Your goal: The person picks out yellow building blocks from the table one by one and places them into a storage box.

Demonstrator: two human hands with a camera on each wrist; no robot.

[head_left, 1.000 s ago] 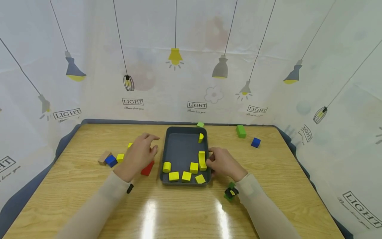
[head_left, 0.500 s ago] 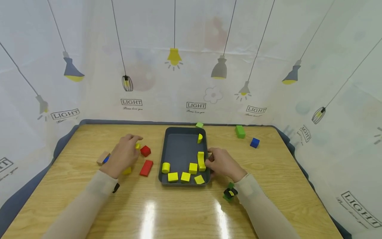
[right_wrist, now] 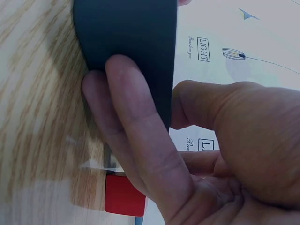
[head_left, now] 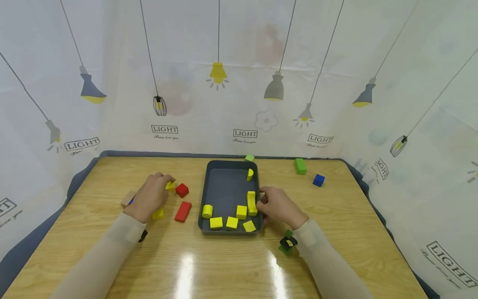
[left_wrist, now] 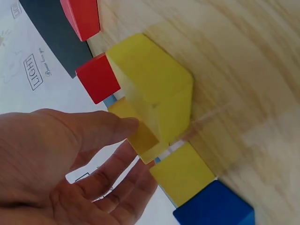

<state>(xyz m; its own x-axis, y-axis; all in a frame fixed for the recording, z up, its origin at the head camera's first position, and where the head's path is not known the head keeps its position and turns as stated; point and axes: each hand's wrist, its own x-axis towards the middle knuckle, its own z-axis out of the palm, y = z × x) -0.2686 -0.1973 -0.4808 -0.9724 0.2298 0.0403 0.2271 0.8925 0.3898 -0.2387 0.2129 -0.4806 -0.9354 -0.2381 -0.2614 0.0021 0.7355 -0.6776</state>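
Note:
My left hand is over the left part of the table, its thumb and fingertips around a small yellow block. In the left wrist view the thumb crosses the face of this yellow block, with the fingers behind it. A larger yellow block sits nearer that camera. My right hand grips the right wall of a dark grey tray; in the right wrist view two fingers press its outer wall and the thumb is at the rim. Yellow blocks lie in the tray, among them a cylinder and a curved piece.
Between left hand and tray lie a red cube and a red brick. A wooden block and a blue block are partly hidden by the left hand. Green blocks and a blue cube stand back right.
The left hand has moved left, away from the tray and the red blocks, and its fingers have come onto the small yellow block. The right hand stays at the tray wall.

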